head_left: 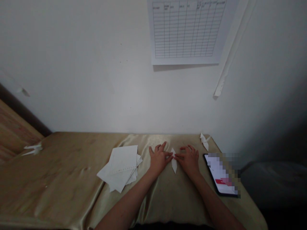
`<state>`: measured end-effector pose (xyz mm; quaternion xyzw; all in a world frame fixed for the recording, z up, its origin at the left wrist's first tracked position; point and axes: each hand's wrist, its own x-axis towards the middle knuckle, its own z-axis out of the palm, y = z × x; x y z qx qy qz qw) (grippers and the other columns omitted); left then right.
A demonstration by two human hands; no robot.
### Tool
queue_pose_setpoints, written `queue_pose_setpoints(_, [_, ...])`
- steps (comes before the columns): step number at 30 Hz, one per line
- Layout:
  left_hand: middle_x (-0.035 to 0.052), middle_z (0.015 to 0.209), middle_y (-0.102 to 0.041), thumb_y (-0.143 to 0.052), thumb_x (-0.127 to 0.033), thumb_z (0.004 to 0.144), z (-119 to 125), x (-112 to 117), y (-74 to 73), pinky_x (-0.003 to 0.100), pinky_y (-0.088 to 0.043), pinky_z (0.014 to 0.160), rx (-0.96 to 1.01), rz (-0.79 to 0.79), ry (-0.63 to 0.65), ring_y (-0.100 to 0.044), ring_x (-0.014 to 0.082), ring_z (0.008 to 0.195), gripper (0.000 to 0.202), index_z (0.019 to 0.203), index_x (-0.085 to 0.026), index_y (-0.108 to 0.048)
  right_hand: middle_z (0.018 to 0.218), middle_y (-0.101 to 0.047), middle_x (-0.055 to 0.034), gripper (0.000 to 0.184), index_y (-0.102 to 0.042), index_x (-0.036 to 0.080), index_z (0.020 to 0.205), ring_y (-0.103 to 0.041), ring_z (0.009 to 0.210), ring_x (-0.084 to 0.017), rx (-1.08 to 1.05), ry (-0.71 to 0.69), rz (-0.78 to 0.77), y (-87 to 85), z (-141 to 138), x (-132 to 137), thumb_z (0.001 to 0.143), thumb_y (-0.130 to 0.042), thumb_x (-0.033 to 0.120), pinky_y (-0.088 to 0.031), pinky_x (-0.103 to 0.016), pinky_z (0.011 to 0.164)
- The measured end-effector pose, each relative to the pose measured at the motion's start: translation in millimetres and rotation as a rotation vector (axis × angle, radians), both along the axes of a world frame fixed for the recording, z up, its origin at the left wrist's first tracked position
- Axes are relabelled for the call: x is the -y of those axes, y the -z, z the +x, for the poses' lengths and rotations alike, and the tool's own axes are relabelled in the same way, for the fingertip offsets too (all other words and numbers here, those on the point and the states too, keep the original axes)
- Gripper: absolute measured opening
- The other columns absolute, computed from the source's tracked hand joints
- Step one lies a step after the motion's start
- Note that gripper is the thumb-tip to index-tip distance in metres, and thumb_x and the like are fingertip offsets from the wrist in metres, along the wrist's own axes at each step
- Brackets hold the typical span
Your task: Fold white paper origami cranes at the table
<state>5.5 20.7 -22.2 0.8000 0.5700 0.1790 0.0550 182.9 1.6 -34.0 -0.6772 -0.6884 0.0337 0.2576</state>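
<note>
A narrow piece of folded white paper, pointed at both ends, lies on the cloth between my two hands. My left hand pinches its left edge near the middle with thumb and index finger, the other fingers spread away. From the opposite side, my right hand holds the right edge the same way, its remaining fingers raised and apart. The fingertips nearly meet over the paper and cover part of its middle.
A stack of white paper sheets lies to the left. On the right are a folded paper figure and a lit phone. Another white paper shape sits far left. A satin cloth covers the table; a printed chart hangs on the wall.
</note>
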Motion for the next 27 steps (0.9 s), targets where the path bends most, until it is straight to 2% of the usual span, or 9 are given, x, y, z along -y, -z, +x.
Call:
queue_pose_setpoints(6, [-0.0021,0.158,-0.033,-0.06,-0.053,0.088,0,1,-0.8,0.077,-0.003,0.109,-0.04,0.008,0.0,-0.035,0.0365,0.138,0.031,0.118,-0.051,-0.066,0.13,-0.058,-0.0026,0.019,-0.073,0.045,0.103,-0.032,0.134,-0.034,0.057,-0.001,-0.07,0.0,1,0,0.086,-0.065,0.043,-0.018,-0.065,0.108])
queue_pose_setpoints(11, [0.0004,0.159,-0.03,-0.056,-0.055,0.09,-1,-1,3.5,0.079,-0.001,0.107,-0.075,0.023,0.013,-0.032,0.0375,0.14,0.038,0.128,-0.052,-0.058,0.136,-0.053,-0.0043,0.026,-0.069,0.046,0.113,-0.028,0.137,-0.035,0.061,-0.005,-0.126,0.8,-1,1,0.088,-0.063,0.042,-0.018,-0.067,0.108])
queue_pose_setpoints(16, [0.0058,0.161,-0.026,-0.048,-0.057,0.093,-2,-4,10.1,0.077,-0.005,0.108,-0.097,0.003,0.029,-0.028,0.0359,0.144,0.046,0.138,-0.051,-0.047,0.135,-0.05,-0.0074,0.033,-0.064,0.046,0.122,-0.028,0.138,-0.034,0.055,-0.002,-0.147,1.2,-3,1,0.09,-0.058,0.043,-0.017,-0.068,0.108])
queue_pose_setpoints(21, [0.0064,0.163,-0.022,-0.043,-0.057,0.095,-3,-6,14.0,0.076,-0.006,0.109,-0.105,-0.013,0.053,-0.025,0.0369,0.146,0.048,0.142,-0.049,-0.043,0.135,-0.048,-0.0105,0.039,-0.058,0.045,0.129,-0.026,0.14,-0.035,0.09,0.002,-0.169,1.1,-8,2,0.091,-0.055,0.04,-0.018,-0.069,0.107])
queue_pose_setpoints(27, [0.0059,0.163,-0.021,-0.045,-0.056,0.094,-2,-5,14.1,0.075,-0.004,0.11,-0.116,-0.021,0.045,-0.023,0.0365,0.146,0.049,0.143,-0.049,-0.042,0.145,-0.041,-0.0102,0.044,-0.049,0.046,0.137,-0.021,0.143,-0.036,0.144,0.008,-0.175,6.5,-13,2,0.094,-0.048,0.04,-0.013,-0.073,0.107])
